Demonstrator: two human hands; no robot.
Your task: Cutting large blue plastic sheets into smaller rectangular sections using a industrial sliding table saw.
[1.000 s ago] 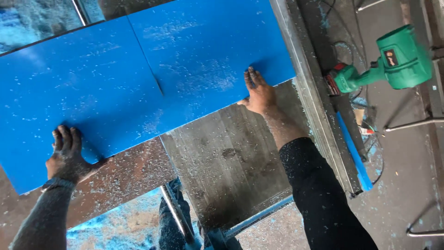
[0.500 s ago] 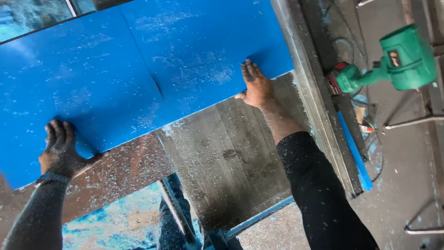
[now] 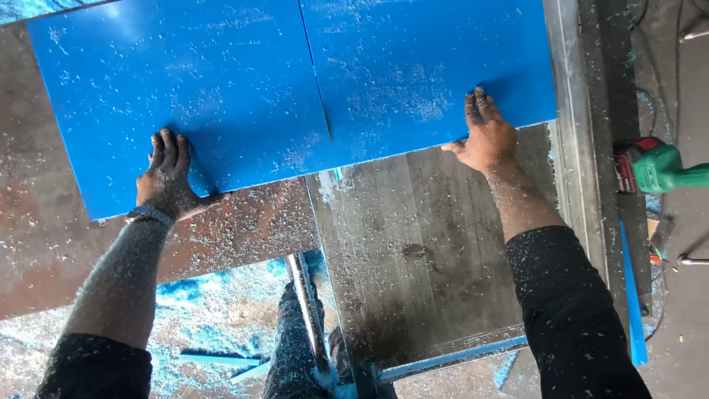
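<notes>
Both hands' fingers (image 3: 168,148) flat on blue sheet (image 3: 221,81)

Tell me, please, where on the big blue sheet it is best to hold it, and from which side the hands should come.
Hold the blue sheet at its near long edge, coming from the person's side, one hand on each half. It lies flat and wide on the saw table, cut partway up the middle. The left hand and right hand press flat there, clear of the cut.
</notes>
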